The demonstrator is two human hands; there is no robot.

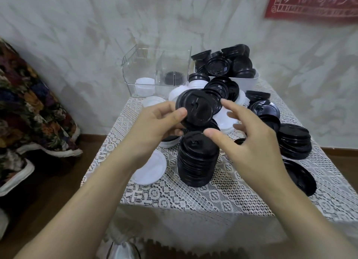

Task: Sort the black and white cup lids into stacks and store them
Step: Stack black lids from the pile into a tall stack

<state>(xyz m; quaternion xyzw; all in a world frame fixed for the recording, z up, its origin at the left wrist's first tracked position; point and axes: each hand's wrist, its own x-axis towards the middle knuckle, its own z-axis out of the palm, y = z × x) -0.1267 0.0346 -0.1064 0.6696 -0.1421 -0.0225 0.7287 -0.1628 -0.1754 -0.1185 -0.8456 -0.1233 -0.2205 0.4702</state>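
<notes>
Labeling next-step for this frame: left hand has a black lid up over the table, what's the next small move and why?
Probably lower the black lid onto the tall black stack right below it. The left hand pinches the lid by its edge, tilted, above that stack, and the right hand is open beside it, apparently empty and placed to steady it. The stack is all black, so the colour matches.

A home room: lace tablecloth (pixel 193 196), floral blanket (pixel 29 113), red wall hanging (pixel 313 3).

Your left hand (pixel 155 121) pinches a black lid (pixel 197 109) just above the tall black stack (pixel 197 160); your right hand (pixel 246 140) hovers open beside it. White lid (pixel 150 168) lies left of that stack.
</notes>
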